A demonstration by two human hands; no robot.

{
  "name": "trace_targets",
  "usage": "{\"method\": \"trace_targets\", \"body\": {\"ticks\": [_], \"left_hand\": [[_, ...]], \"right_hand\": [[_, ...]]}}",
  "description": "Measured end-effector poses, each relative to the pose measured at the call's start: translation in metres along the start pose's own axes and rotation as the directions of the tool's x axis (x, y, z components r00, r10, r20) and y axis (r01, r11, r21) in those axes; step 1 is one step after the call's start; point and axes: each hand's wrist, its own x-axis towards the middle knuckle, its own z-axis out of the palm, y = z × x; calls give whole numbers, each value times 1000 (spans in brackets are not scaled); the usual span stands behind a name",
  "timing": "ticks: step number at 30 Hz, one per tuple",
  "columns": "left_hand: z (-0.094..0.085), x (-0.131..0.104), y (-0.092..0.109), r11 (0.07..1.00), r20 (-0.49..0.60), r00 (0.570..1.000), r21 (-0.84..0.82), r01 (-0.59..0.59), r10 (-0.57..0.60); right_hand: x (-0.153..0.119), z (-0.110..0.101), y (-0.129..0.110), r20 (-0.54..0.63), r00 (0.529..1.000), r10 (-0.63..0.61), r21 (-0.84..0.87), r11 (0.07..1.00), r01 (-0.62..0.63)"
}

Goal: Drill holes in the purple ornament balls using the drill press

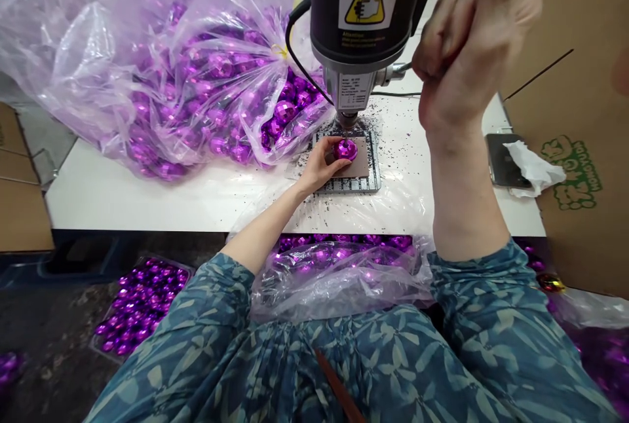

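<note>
My left hand point(322, 162) grips a shiny purple ball point(346, 149) between thumb and fingers. The ball rests on a brown square pad point(362, 164) on the slotted metal base point(374, 182) of a bench drill press point(371, 30). The chuck point(348, 120) is just above the ball; whether the bit touches it I cannot tell. Raised at the right of the drill head, my right hand point(472, 50) is closed at the end of the metal lever point(400, 71). The part inside its fingers is hidden.
A large clear bag point(196, 95) of purple balls covers the table's left. Another open bag point(339, 279) of balls hangs at the front edge. A phone point(508, 160) and crumpled tissue point(535, 167) lie right, beside a cardboard box point(584, 102). A tray of balls point(142, 305) sits lower left. Dark shavings surround the base.
</note>
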Motion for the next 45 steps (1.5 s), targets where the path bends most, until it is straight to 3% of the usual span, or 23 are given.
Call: {"method": "trace_targets", "body": {"ticks": [7, 14, 21, 26, 36, 39, 42, 43, 45], "left_hand": [[1, 0, 2, 1000, -9, 1000, -2, 0, 0], [-1, -2, 5, 1000, 5, 1000, 25, -4, 4], [-2, -3, 8, 999, 3, 999, -2, 32, -32], [-1, -2, 7, 1000, -2, 1000, 21, 15, -15], [4, -4, 7, 999, -10, 1000, -39, 24, -24], [5, -3, 5, 998, 0, 1000, -57, 22, -22], [3, -1, 2, 1000, -30, 1000, -7, 7, -7], [2, -2, 1, 999, -62, 998, 32, -2, 4], [0, -10, 3, 991, -150, 987, 130, -31, 50]], "right_hand": [[-36, -21, 2, 13, 995, -99, -10, 995, 99], [-53, -24, 6, -18, 996, -86, -314, 946, 76], [-65, -36, 16, -10, 997, -80, -118, 990, 78], [-70, -40, 21, 11, 997, -70, -134, 988, 71], [-78, -42, 34, 6, 980, -201, -115, 973, 200], [-70, -35, 21, 12, 982, -191, -87, 978, 191], [-44, -21, -2, 4, 991, -132, -44, 990, 132], [-33, -16, -10, 2, 995, -102, 37, 994, 101], [-14, -8, -21, 65, 996, 54, 14, 998, -55]]}}
